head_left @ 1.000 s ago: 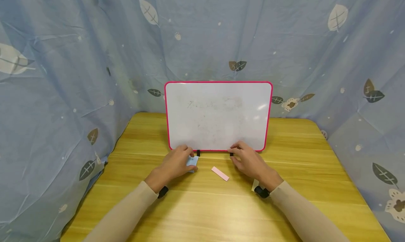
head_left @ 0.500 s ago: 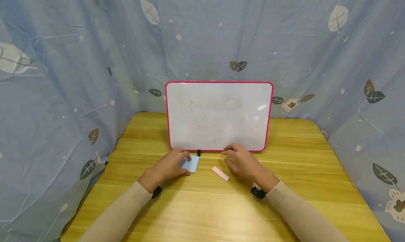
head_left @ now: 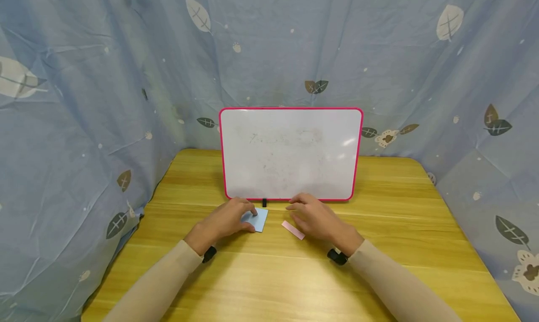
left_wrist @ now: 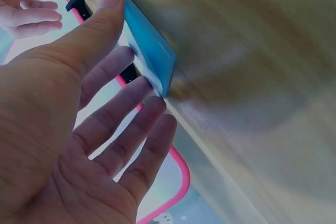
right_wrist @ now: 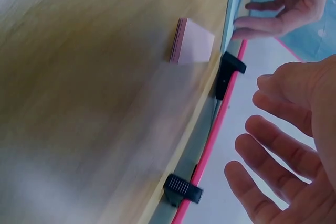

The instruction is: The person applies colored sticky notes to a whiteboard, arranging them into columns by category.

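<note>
A small blue square pad of sticky notes (head_left: 260, 222) lies at my left hand (head_left: 224, 220). The left thumb and index finger pinch it, while the other fingers stay spread in the left wrist view. My right hand (head_left: 318, 220) hovers over the table with loosely bent fingers, holding nothing. Just to its left lies a narrow pink sticky-note pad (head_left: 293, 230), seen as a short thick stack (right_wrist: 194, 43) in the right wrist view. Behind both hands stands a whiteboard (head_left: 290, 153) with a pink frame and faint smudges.
Black feet (right_wrist: 228, 74) hold the whiteboard's lower edge; the right-hand foot (right_wrist: 181, 188) is hidden behind my hand in the head view. The wooden table (head_left: 269, 284) spreads around. A blue leaf-patterned curtain (head_left: 269, 46) hangs behind and at both sides.
My right hand has moved left from the whiteboard's right foot toward the pink pad. The left hand drew back left, then shifted slightly right with the blue pad. A pale pad has become hidden under the right wrist.
</note>
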`<state>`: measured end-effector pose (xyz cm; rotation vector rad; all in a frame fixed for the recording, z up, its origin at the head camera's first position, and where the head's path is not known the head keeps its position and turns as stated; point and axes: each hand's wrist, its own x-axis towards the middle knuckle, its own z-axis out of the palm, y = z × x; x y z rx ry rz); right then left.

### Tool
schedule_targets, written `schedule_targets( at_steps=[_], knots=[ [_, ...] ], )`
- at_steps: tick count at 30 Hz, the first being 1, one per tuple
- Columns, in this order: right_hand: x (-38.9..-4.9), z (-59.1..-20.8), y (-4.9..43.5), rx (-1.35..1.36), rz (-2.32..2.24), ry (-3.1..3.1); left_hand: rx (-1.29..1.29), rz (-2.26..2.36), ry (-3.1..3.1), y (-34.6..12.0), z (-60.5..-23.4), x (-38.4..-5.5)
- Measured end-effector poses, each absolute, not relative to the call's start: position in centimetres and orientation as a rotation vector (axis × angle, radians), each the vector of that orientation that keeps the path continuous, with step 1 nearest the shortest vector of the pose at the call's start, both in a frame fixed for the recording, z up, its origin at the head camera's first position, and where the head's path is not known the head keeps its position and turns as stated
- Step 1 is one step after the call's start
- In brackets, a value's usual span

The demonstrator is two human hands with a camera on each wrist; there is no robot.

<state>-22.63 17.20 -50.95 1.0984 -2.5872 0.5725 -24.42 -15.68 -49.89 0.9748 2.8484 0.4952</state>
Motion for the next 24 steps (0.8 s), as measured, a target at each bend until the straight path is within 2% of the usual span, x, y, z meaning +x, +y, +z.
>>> schedule_targets(
  at_steps=[24],
  knots=[
    [-21.3, -51.6, 10.8, 1.346, 0.46, -2.715, 0.923, 0.43, 2.872, -14.9, -49.4, -22.7]
  ],
)
